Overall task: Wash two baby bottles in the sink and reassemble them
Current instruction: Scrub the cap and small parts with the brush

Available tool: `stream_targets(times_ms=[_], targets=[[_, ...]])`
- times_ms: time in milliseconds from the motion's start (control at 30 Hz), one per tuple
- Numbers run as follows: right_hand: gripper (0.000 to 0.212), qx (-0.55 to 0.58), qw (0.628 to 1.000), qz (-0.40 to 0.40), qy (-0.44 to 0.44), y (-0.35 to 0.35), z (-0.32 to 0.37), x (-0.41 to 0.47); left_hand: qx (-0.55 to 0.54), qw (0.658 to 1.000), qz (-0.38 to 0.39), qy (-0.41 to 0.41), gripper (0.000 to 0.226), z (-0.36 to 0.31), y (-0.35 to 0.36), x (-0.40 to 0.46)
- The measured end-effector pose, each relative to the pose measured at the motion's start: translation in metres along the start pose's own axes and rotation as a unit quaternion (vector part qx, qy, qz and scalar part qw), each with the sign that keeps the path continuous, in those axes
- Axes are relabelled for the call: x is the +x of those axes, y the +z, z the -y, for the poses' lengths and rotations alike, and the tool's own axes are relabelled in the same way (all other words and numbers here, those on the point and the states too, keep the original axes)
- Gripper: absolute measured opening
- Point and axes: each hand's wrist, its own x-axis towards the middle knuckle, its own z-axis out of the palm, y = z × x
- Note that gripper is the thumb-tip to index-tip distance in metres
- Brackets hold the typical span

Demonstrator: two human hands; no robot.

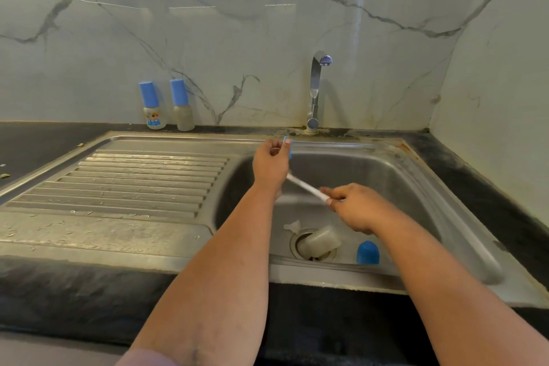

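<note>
Blue ring pinched in my left hand, brush handle clamped in my right hand over the sink. Wet fingers could drop either onto the bottle body lying on the drain beside the blue cap.

Soft, even, rather dim greenish light fills the view, with faint streaks of glare on the marble wall toward twelve o'clock. Shadows are weak. Wide-angle bending curves the counter edge at seven o'clock, and the right hand is motion-blurred.
</note>
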Motion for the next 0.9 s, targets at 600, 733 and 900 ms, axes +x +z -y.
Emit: stream_targets(times_ms=[600,733,900], targets=[[0.039,0.096,0.991,-0.089,-0.009,0.003,0.003,-0.001,0.059,0.997,-0.029,0.030,0.005,0.013,-0.010,0.012],[0.039,0.121,0.989,-0.086,-0.004,0.007,0.001,0.001,0.102,0.994,-0.002,0.044,0.008,0.011,-0.010,0.008],[0.036,0.170,0.985,-0.009,-0.018,0.003,0.006,-0.009,0.125,0.986,-0.114,-0.004,0.010,0.009,-0.021,0.010]])
